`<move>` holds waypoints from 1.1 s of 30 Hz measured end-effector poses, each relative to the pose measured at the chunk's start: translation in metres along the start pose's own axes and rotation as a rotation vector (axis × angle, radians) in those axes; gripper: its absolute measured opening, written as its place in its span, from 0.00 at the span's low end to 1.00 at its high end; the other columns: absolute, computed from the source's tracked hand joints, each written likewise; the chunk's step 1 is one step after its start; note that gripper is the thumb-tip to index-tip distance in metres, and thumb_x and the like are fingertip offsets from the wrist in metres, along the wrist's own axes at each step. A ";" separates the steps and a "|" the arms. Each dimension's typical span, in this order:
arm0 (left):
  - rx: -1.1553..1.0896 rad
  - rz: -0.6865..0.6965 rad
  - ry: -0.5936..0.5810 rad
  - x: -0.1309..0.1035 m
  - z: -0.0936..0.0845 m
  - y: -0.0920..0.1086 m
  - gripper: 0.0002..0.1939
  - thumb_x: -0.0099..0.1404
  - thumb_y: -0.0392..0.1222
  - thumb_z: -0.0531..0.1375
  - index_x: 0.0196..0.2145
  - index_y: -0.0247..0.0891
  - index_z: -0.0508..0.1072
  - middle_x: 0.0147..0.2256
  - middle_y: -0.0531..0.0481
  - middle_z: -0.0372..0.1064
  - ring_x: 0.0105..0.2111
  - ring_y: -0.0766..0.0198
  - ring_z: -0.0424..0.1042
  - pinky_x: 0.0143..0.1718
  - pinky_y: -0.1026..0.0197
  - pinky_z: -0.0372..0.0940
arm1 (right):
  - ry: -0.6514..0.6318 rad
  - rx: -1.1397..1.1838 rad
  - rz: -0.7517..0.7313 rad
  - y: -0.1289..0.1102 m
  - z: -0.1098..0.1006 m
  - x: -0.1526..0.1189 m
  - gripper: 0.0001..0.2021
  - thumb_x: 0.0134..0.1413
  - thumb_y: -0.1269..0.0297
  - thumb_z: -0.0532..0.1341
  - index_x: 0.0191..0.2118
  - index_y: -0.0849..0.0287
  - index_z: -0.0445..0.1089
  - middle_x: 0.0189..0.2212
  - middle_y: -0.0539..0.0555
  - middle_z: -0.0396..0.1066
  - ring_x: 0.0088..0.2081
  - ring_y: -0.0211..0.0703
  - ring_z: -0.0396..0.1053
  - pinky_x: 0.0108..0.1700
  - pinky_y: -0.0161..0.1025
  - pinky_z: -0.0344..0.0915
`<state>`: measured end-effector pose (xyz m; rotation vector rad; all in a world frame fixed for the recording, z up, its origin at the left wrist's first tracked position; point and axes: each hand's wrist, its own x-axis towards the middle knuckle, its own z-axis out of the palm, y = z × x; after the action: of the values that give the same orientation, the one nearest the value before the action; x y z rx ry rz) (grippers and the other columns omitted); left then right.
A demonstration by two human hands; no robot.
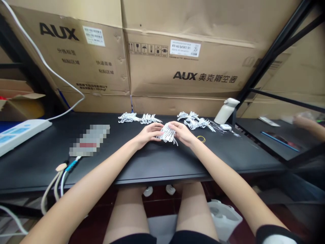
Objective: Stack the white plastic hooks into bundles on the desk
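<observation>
A bunch of thin white hooks [167,134] is held between my two hands above the black table [162,166]. My left hand [149,136] closes on the bunch's left side, with thumb and fingers bent around it. From the right, my right hand [181,133] grips its upper edge with curled fingers. Behind my hands, two piles of similar white hooks [129,117] lie at the table's back edge. More white hooks [194,120] lie in a heap behind my right hand. A yellow rubber band [201,139] rests just right of that hand.
A cream bottle [224,113] stands at the back right beside a small white object [225,127]. On the left lie a blurred-out phone-like device [90,140] with a cable and a white power strip [22,132]. Large cartons [152,78] form the back. Another person's hand [304,120] shows far right.
</observation>
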<state>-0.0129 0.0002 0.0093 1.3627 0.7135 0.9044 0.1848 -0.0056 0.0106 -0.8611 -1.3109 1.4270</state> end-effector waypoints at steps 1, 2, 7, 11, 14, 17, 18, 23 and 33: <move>0.022 0.021 0.019 0.000 -0.001 0.000 0.19 0.50 0.42 0.69 0.40 0.39 0.72 0.43 0.47 0.71 0.41 0.60 0.72 0.37 0.57 0.70 | 0.015 -0.009 0.000 0.001 0.000 0.000 0.15 0.42 0.55 0.68 0.36 0.58 0.73 0.31 0.51 0.73 0.31 0.38 0.70 0.34 0.35 0.67; 0.042 0.040 0.035 0.000 -0.001 0.001 0.18 0.50 0.42 0.69 0.39 0.38 0.72 0.43 0.47 0.70 0.41 0.61 0.71 0.36 0.59 0.70 | 0.029 -0.020 0.001 0.001 0.000 0.001 0.15 0.42 0.55 0.68 0.35 0.58 0.73 0.31 0.51 0.73 0.31 0.39 0.69 0.33 0.35 0.67; 0.152 0.140 0.002 -0.001 0.002 0.000 0.18 0.47 0.41 0.70 0.36 0.34 0.74 0.36 0.48 0.71 0.31 0.66 0.70 0.32 0.61 0.69 | 0.041 -0.070 -0.014 0.006 0.000 0.001 0.15 0.42 0.54 0.68 0.34 0.59 0.73 0.29 0.51 0.73 0.29 0.38 0.68 0.33 0.36 0.65; 0.241 0.197 -0.007 -0.001 0.004 -0.003 0.17 0.46 0.43 0.71 0.33 0.32 0.74 0.30 0.48 0.71 0.29 0.64 0.70 0.32 0.60 0.68 | 0.021 -0.172 -0.032 0.010 0.002 0.000 0.16 0.43 0.52 0.67 0.33 0.60 0.73 0.28 0.51 0.72 0.27 0.37 0.66 0.31 0.35 0.62; 0.331 0.251 -0.013 -0.001 0.004 -0.005 0.15 0.47 0.45 0.70 0.30 0.32 0.75 0.28 0.47 0.71 0.29 0.63 0.71 0.33 0.59 0.68 | 0.022 -0.237 -0.058 0.009 0.003 -0.001 0.17 0.43 0.50 0.66 0.33 0.60 0.73 0.28 0.51 0.72 0.28 0.38 0.67 0.32 0.36 0.61; 0.412 0.315 -0.027 0.000 0.004 -0.006 0.14 0.49 0.46 0.69 0.29 0.33 0.76 0.31 0.46 0.72 0.30 0.63 0.72 0.35 0.59 0.67 | 0.013 -0.342 -0.090 0.007 0.003 -0.003 0.17 0.42 0.51 0.67 0.34 0.60 0.74 0.31 0.52 0.73 0.32 0.40 0.68 0.36 0.36 0.62; 0.438 0.324 -0.027 0.000 0.004 -0.006 0.13 0.50 0.46 0.69 0.29 0.33 0.76 0.31 0.46 0.72 0.30 0.63 0.72 0.34 0.60 0.67 | 0.004 -0.370 -0.096 0.006 0.003 -0.003 0.17 0.42 0.52 0.67 0.34 0.60 0.75 0.32 0.52 0.74 0.33 0.40 0.68 0.37 0.37 0.63; 0.509 0.314 -0.030 -0.001 0.005 -0.007 0.13 0.53 0.49 0.67 0.28 0.34 0.76 0.28 0.47 0.71 0.28 0.64 0.71 0.33 0.61 0.66 | -0.019 -0.430 -0.104 0.005 0.004 -0.005 0.16 0.46 0.51 0.64 0.33 0.60 0.75 0.29 0.52 0.74 0.31 0.41 0.68 0.34 0.36 0.63; 0.543 0.299 -0.046 -0.003 0.007 -0.002 0.14 0.56 0.50 0.64 0.26 0.34 0.74 0.27 0.48 0.70 0.26 0.65 0.69 0.31 0.62 0.66 | 0.017 -0.435 -0.127 0.011 0.004 -0.003 0.15 0.47 0.52 0.63 0.32 0.60 0.75 0.29 0.52 0.74 0.32 0.41 0.67 0.34 0.36 0.61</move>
<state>-0.0079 -0.0063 0.0073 2.0061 0.7640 0.9448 0.1795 -0.0091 0.0004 -1.0466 -1.6642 1.0479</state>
